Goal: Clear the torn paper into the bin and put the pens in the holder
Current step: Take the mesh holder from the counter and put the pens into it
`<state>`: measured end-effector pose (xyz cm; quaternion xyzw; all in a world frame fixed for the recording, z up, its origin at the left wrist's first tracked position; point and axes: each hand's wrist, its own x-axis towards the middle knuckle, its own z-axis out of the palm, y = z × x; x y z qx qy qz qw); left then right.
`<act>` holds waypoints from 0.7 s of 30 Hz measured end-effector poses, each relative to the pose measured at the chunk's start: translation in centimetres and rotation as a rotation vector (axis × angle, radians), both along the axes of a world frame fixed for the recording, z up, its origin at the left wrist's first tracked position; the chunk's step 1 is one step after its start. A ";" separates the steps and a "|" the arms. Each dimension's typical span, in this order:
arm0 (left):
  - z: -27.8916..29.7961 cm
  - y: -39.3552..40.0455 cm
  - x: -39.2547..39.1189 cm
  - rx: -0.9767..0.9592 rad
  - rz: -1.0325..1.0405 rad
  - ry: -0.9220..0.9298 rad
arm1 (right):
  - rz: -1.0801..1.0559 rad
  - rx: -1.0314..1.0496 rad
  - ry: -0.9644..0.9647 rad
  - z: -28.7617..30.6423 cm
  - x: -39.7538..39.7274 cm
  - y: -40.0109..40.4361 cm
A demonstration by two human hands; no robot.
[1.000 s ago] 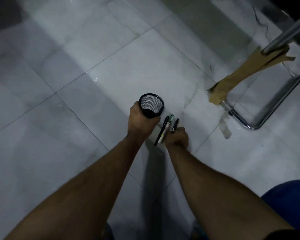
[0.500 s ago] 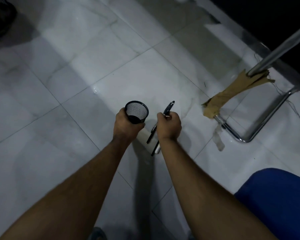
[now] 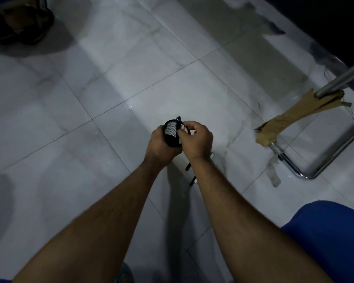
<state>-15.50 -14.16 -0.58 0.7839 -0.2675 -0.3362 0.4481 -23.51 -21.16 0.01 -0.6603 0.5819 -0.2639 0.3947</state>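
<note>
A black mesh pen holder is gripped around its side by my left hand, tilted with its mouth facing up and away. My right hand pinches a dark pen whose tip reaches into the holder's mouth. Two more dark pens lie on the white tile floor just below my right wrist, mostly hidden by the forearm. No torn paper or bin can be made out for certain.
A chrome chair frame with torn brown tape wrapped on it stands at the right. A dark basket-like object sits at the top left. Blue cloth fills the lower right corner.
My right hand picked one pen off the floor and carried it up and left into the holder's mouth. The other pens stayed on the floor.
</note>
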 end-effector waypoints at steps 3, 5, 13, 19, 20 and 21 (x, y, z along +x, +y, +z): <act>0.0 0.0 0.0 -0.013 -0.004 0.004 | -0.076 0.028 -0.056 -0.3 -0.6 -0.1; 0.2 -0.1 -0.3 -0.001 -0.006 -0.018 | -0.207 0.099 -0.080 -1.0 -1.5 -0.5; -0.9 0.0 -2.0 0.017 -0.002 0.041 | -0.368 0.316 0.309 -7.2 -8.2 0.4; -2.0 0.0 -3.3 0.053 -0.032 0.032 | -0.245 0.473 0.376 -9.0 -8.9 0.1; -2.1 0.0 -3.4 0.054 -0.039 0.031 | -0.250 0.482 0.368 -9.1 -8.8 0.0; -2.1 0.0 -3.5 0.058 -0.044 0.026 | -0.265 0.496 0.357 -9.1 -8.8 -0.2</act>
